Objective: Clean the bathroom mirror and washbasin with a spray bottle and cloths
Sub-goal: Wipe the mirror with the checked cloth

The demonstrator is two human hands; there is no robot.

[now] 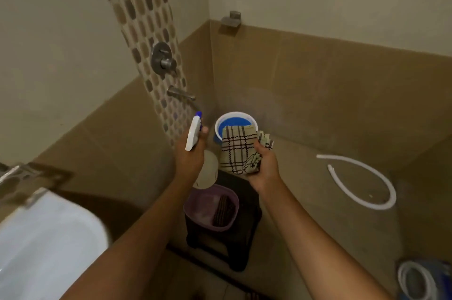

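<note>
The left hand (189,157) is gripping the spray bottle (194,134) with its nozzle aiming up and away, while the right hand (265,165) is clutching the checked cloths (236,150) just beside it, the white washbasin (49,238) lying low to the left, nearer the left arm.
</note>
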